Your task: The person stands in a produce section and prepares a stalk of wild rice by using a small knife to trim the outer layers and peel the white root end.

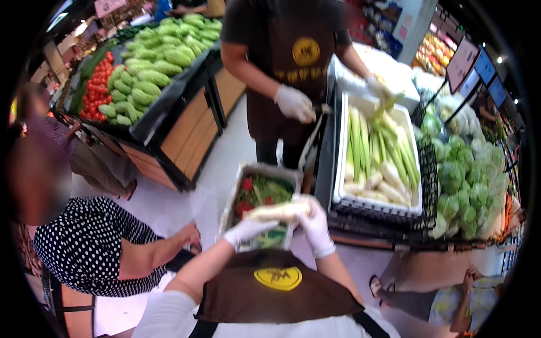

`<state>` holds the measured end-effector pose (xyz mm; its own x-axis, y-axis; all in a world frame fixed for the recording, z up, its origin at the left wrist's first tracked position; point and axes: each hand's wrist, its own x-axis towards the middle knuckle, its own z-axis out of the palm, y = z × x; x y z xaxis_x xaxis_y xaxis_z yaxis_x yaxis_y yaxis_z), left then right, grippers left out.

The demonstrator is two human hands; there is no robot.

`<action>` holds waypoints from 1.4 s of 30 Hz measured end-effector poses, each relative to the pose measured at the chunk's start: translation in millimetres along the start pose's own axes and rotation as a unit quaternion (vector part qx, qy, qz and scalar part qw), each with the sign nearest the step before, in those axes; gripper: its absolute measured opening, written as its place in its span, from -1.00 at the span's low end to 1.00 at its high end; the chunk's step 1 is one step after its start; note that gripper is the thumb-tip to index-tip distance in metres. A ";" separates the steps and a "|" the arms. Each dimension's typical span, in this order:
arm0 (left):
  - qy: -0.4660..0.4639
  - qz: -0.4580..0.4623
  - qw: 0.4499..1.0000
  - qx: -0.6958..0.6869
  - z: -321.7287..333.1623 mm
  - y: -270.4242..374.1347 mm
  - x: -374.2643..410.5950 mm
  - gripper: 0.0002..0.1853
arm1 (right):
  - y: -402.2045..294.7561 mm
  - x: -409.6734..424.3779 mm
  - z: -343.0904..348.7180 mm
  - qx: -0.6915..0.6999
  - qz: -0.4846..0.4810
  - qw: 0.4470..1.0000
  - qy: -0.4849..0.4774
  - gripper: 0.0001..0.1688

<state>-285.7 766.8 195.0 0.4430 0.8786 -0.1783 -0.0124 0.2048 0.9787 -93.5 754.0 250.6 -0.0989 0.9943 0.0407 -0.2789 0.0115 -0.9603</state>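
A pale stem, apparently a water bamboo shoot [277, 212], lies crosswise before my apron. My right hand [314, 226], in a white glove, grips its right end. My left hand [250, 231], gloved too, supports the stem from below near its left end; its fingertips are partly hidden. Both hands are over a white foam box [228, 203] with green leafy scraps [270, 188] and some red pieces [247, 183] in it. To the right, a white tray [340, 169] holds similar pale shoots with long green tops [359, 139].
A co-worker [291, 55] in a brown apron stands opposite, one gloved hand over the tray. A black crate [429, 186] and cabbages [456, 177] lie beyond the tray. Bitter melons [148, 76] and tomatoes [96, 86] fill the left stand. A person in polka dots [97, 245] stands close left.
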 end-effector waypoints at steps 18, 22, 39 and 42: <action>0.190 0.113 0.914 0.341 56.9 42.2 -14.2 -0.33 | -19.2 -23.0 -47.8 -0.049 -0.055 0.991 0.110 -0.43; 0.160 0.162 0.909 0.348 85.5 43.8 -11.0 -0.40 | -16.3 -31.4 -55.9 -0.096 -0.066 0.990 0.083 -0.48; 0.004 0.145 0.908 0.393 70.7 44.9 -16.5 -0.82 | 3.3 -44.7 -58.3 -0.065 -0.020 0.997 0.031 -0.55; -0.076 0.140 0.895 0.416 55.8 39.4 -16.6 -0.84 | 14.2 -45.4 -46.1 -0.151 -0.002 0.986 0.065 -0.58</action>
<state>-243.5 736.2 242.2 0.6449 0.7632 0.0395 0.5018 -0.4619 0.7314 -49.0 713.9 222.4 0.0300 0.9991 0.0286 0.0199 0.0280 -0.9994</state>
